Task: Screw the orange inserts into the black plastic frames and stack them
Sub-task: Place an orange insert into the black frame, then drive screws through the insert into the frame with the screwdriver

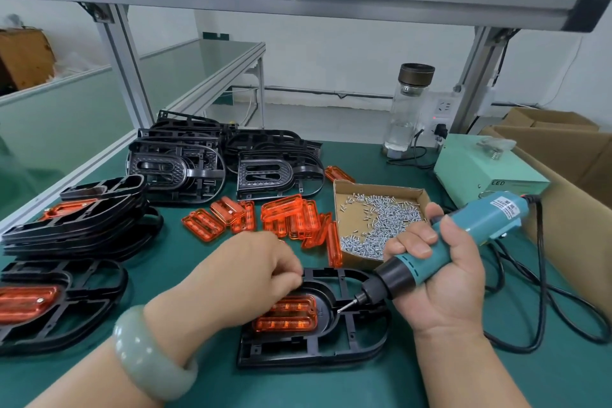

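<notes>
A black plastic frame (351,338) lies on the green mat in front of me with an orange insert (286,316) seated in it. My left hand (251,272) lies on the frame's upper left, fingers curled over the insert's far edge. My right hand (440,278) grips a teal electric screwdriver (440,248); its bit points down-left at the frame just right of the insert. Loose orange inserts (288,219) lie mid-table. Finished frames with inserts are stacked at the left (76,222), with one more (66,301) in front of that stack.
Bare black frames are piled at the back (218,156). A cardboard tray of small silver screws (381,219) sits right of the inserts. A green power box (486,169), a glass bottle (407,109) and cardboard cartons (569,156) stand at the right. The screwdriver's black cable (543,301) loops there.
</notes>
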The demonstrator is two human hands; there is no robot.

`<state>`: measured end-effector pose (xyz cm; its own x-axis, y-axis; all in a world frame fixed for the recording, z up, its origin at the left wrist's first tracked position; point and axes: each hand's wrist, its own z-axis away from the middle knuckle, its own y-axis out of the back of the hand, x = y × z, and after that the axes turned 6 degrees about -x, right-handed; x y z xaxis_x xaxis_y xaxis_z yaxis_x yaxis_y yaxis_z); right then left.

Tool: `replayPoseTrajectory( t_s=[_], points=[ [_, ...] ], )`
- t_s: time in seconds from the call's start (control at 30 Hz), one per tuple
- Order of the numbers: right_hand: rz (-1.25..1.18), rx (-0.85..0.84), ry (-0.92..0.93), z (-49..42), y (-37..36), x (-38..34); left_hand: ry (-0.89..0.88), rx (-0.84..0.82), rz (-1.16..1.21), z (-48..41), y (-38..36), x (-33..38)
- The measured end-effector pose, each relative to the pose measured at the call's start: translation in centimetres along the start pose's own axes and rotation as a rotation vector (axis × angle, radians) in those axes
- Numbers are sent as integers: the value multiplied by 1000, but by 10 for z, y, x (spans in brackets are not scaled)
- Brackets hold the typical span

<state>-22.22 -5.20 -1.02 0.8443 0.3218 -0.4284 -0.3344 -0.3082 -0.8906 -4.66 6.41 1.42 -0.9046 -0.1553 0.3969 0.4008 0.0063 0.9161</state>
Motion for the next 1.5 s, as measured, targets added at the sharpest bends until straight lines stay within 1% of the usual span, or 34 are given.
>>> replayPoseTrajectory(
  t_s=[0.07,0.17,0.27,0.4,0.47,0.5,0.57,0.67,0.7,0.77,0.83,0.9,0.97,1.07,1.2,1.27,1.37,1.43,1.5],
  points=[
    [4,-2,-5,0,0,1,-57,71,2,-18,4,13],
    [12,-11,-9,-1,0,1,-140,56,-15,-53,6,35],
    [11,-12,-15,-2,1,0,-168,-68,-106,-92,-3,52],
    [6,-3,-19,-2,1,-1,-12,-275,-260,-130,-19,68],
    [-7,1,-15,-2,1,-1,-18,-329,-298,-134,-22,71],
    [-11,2,-14,-2,0,-1,-68,-332,-325,-133,-24,72],
    [-14,-1,-17,-2,0,0,-149,-285,-405,-132,-26,75],
    [-7,-9,-20,-2,0,0,-94,-290,-382,-132,-23,79],
    [-6,-9,-21,-2,0,1,-113,-286,-387,-131,-21,81],
    [-6,-8,-20,-2,-1,1,-149,-224,-393,-129,-17,82],
    [-6,-6,-20,-2,-1,1,-139,-154,-317,-128,-17,80],
    [-9,-2,-16,-2,-2,1,-130,-116,-209,-126,-14,81],
    [-2,5,-10,-2,-2,0,-164,-94,-127,-126,-12,81],
    [11,12,-8,-2,-2,0,-210,-67,-80,-124,-11,77],
    [17,10,-14,-1,-2,0,-191,-50,-44,-123,-16,73],
    [19,6,-19,-1,-1,0,-151,-35,56,-122,-18,70],
    [26,3,-28,-2,-1,1,-92,38,287,-116,-20,65],
    [30,1,-29,-2,0,1,-82,63,395,-113,-20,65],
    [33,1,-29,-1,0,2,-103,69,446,-111,-19,67]
  ],
)
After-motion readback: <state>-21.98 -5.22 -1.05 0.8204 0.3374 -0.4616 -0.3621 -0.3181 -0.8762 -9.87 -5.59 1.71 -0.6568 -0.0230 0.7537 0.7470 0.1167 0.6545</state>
